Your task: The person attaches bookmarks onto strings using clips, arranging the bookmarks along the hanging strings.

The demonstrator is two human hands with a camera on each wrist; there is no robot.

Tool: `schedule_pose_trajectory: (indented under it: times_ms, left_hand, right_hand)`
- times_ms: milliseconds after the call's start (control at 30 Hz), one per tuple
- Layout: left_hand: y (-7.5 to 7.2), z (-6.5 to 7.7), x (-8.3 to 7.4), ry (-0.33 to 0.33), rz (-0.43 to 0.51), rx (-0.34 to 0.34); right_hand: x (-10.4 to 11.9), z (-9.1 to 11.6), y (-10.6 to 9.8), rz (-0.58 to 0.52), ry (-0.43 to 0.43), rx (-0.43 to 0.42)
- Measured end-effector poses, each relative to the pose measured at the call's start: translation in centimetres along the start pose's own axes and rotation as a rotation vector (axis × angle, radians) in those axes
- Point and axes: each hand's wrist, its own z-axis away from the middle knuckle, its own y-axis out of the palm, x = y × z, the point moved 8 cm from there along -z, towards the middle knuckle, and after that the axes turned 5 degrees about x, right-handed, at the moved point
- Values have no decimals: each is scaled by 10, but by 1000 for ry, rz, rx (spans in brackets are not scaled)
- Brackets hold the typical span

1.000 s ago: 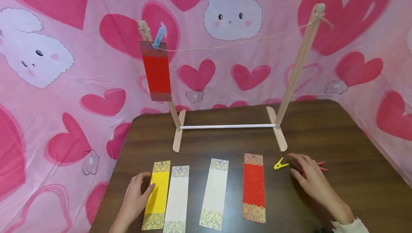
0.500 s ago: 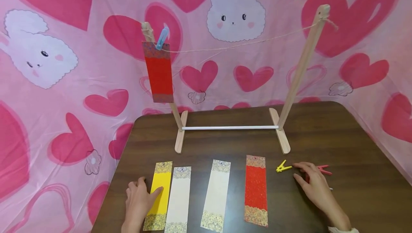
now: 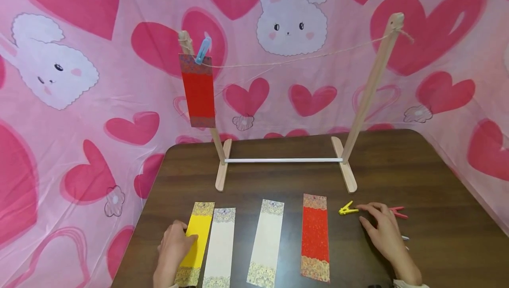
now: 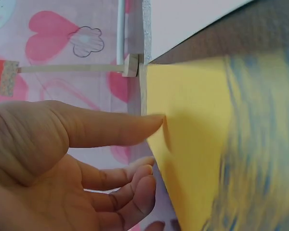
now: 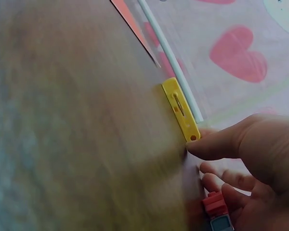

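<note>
At the left, my left hand (image 3: 173, 248) lies over the left edge of a yellow card (image 3: 197, 235) with patterned ends. Its thumb is on the card's face in the left wrist view, with the other fingers loosely bent beside the edge. My right hand (image 3: 382, 230) is beside a yellow clothespin (image 3: 347, 209), index fingertip right at one handle end and thumb spread apart from it. Past that hand lies a red clothespin (image 3: 398, 212), and a pale one (image 3: 404, 238) is mostly hidden by it. In the right wrist view, the thumb is close by the yellow clothespin (image 5: 181, 109).
Two white cards (image 3: 219, 246) and a red card (image 3: 315, 237) lie between the hands. Behind stands a wooden frame (image 3: 370, 89) with a string (image 3: 278, 63). A red card (image 3: 199, 96) hangs from it by a blue clothespin (image 3: 203, 51).
My left hand has shifted right, its thumb reaching further over the yellow card. My right hand has drawn slightly nearer the yellow clothespin. The cards and clothespins lie as before.
</note>
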Motion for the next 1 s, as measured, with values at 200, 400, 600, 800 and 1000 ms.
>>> schedule_pose_trajectory:
  times_ms: [200, 400, 600, 800, 1000]
  left_hand:
    - [-3, 3, -8, 57, -6, -38]
    - [4, 10, -12, 23, -17, -7]
    - [10, 10, -9, 29, -19, 12]
    - [15, 8, 3, 126, 120, 22]
    - [21, -1, 21, 123, 603, 94]
  right_hand:
    - [-1, -1, 0, 8, 23, -4]
    - [-2, -1, 2, 11, 43, -1]
    - [-4, 0, 5, 8, 54, 17]
    - [-2, 1, 7, 19, 42, 13]
    - [-4, 2, 1, 11, 65, 0]
